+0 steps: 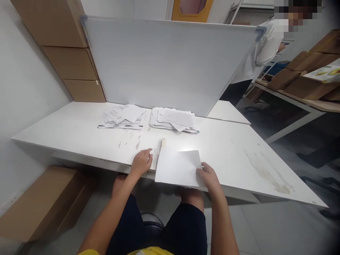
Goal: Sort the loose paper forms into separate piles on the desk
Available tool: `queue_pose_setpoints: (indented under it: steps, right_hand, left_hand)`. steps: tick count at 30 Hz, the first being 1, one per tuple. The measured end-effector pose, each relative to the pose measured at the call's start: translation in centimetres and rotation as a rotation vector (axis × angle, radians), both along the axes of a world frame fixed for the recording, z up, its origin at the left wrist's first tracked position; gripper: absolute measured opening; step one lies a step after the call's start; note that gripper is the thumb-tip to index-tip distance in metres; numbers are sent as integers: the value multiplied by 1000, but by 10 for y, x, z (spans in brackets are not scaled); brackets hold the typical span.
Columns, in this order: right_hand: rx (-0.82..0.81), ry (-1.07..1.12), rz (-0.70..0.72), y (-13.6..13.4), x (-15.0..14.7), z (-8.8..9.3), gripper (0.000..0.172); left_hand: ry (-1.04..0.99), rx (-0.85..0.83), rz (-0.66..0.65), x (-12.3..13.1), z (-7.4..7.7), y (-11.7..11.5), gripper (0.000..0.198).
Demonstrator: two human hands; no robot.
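A blank white sheet of paper [177,166] lies at the near edge of the white table [228,148]. My right hand [208,176] pinches the sheet's near right corner, fingers closed on it. Just left of the sheet, my left hand [142,162] rests on the table edge with its fingers curled down and nothing in them. A small pale object [163,142], perhaps an eraser or glue stick, sits just beyond the sheet. Farther back lie two loose piles of printed papers, one on the left [122,116] and one on the right [174,119].
A large whiteboard [164,60] leans upright behind the piles. Cardboard boxes [70,53] are stacked at the back left, and another box [39,202] lies on the floor at left. A person [261,49] stands at the right by a table with boxes [310,81].
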State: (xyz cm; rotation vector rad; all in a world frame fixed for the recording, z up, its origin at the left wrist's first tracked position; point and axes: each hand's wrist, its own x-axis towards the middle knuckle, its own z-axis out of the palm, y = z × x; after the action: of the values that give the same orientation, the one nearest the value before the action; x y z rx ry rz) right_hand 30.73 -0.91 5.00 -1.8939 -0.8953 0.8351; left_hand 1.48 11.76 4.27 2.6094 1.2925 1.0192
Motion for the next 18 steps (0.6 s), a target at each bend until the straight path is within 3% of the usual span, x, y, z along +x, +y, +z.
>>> queue_pose_setpoints:
  steps: [6, 14, 18]
  right_hand:
    - [-13, 81, 46, 4, -9, 1, 30]
    - [-16, 123, -63, 2, -1, 3, 27]
    - [-5, 121, -59, 0, 8, -8, 27]
  left_hand:
    - [77, -4, -35, 2, 1, 0, 33]
    - [184, -10, -67, 3, 7, 2, 37]
    - [291, 54, -339, 11, 11, -11, 49]
